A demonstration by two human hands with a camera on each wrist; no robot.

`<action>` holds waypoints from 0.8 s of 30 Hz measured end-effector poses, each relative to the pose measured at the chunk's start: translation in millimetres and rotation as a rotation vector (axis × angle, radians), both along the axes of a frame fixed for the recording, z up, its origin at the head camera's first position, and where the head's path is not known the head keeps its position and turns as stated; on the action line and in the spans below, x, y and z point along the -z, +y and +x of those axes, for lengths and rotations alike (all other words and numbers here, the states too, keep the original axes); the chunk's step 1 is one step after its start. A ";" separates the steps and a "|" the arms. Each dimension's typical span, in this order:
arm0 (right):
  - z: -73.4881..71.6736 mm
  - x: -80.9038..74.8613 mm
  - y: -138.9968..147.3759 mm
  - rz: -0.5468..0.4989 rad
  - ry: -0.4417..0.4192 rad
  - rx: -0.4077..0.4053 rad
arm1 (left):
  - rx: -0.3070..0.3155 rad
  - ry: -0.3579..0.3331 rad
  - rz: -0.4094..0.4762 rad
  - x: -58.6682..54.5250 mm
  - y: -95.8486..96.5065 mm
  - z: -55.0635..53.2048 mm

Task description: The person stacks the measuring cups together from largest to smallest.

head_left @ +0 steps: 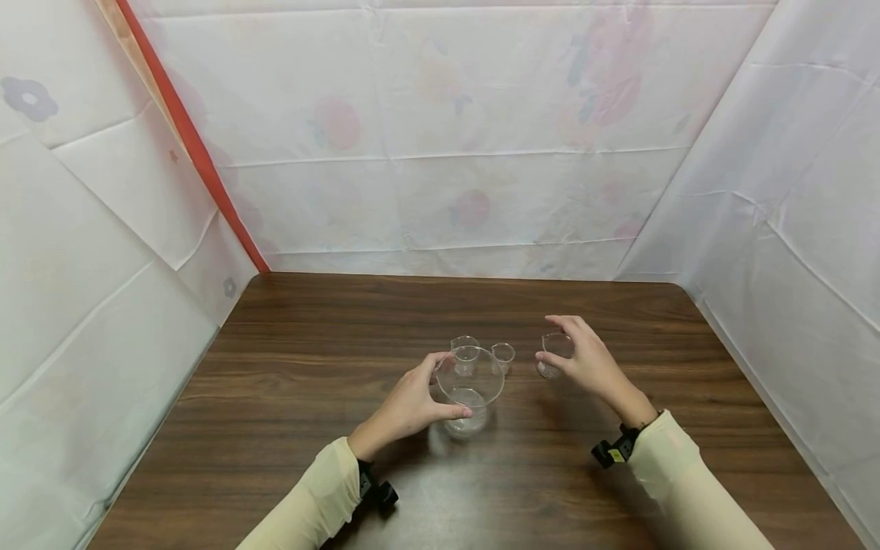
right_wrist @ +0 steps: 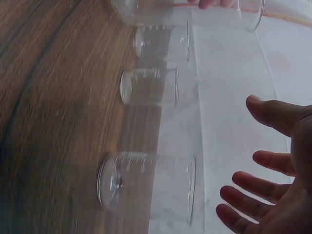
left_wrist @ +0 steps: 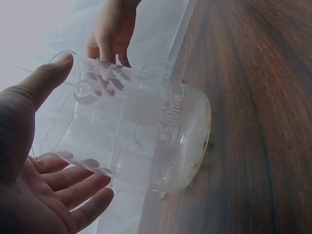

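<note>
On my head view, the left hand (head_left: 412, 401) is curved round the upper wall of the large glass beaker (head_left: 474, 386), thumb on the near side and fingers on the far side, so I read that grip as holding it. The right hand (head_left: 593, 365) stands wide, thumb and fingers to either side of the rightmost beaker (head_left: 557, 345), which rests on the wooden table (head_left: 309, 336). Just behind the large beaker I see the leftmost small beaker (head_left: 465, 342) and the smallest beaker (head_left: 503, 354), neither in a hand. On my left wrist view, the thumb lies at the large beaker's rim and the fingers along its opposite wall; whether its base touches the tabletop I cannot tell. On my right wrist view, the three smaller beakers stand upright in a spaced row, and the fingers look spread and clear of the glass. I judge the handling to be partway: the left hold is made, the right one is not yet closed, and the other two beakers remain unheld.
</note>
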State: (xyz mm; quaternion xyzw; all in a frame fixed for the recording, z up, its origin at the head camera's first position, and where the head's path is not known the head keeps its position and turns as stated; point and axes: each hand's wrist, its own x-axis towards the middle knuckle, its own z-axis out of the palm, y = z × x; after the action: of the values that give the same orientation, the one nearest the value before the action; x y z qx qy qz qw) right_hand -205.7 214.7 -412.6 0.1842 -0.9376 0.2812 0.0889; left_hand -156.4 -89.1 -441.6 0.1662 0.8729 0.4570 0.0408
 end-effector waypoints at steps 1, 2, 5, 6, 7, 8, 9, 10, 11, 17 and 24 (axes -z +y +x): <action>-0.9 0.7 1.9 0.016 -0.017 0.016 | 0.001 0.000 -0.002 -0.3 0.0 0.1; -1.8 1.1 3.5 0.030 -0.031 0.029 | 0.000 0.002 -0.005 -0.2 -0.1 0.1; -4.3 2.4 7.2 0.069 -0.072 0.056 | -0.003 0.016 -0.024 0.0 -0.2 0.0; -4.9 2.8 8.0 0.080 -0.085 0.063 | -0.005 0.021 -0.031 0.1 -0.2 -0.1; -5.4 3.2 8.6 0.089 -0.098 0.068 | -0.007 0.026 -0.037 0.3 -0.2 -0.2; -5.9 3.7 9.2 0.098 -0.110 0.072 | -0.008 0.030 -0.040 0.3 -0.3 -0.3; -6.4 4.3 9.7 0.106 -0.122 0.076 | -0.008 0.034 -0.044 0.3 -0.3 -0.3; -6.7 5.1 10.2 0.111 -0.134 0.080 | -0.007 0.040 -0.045 0.2 -0.5 -0.2; -7.1 5.8 10.4 0.116 -0.144 0.084 | -0.007 0.041 -0.044 0.0 -0.6 -0.1; -10.3 12.0 11.6 0.127 -0.186 0.105 | -0.009 0.048 -0.041 -0.6 -0.2 0.6; -12.8 16.9 11.9 0.142 -0.198 0.110 | -0.002 0.059 -0.023 -0.3 0.4 1.6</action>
State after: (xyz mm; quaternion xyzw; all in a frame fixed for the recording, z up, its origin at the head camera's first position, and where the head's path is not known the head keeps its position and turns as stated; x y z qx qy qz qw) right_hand -218.5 226.6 -429.5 0.1095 -0.9680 0.2259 -0.0018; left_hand -154.8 -88.8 -441.2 0.1782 0.8790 0.4419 0.0166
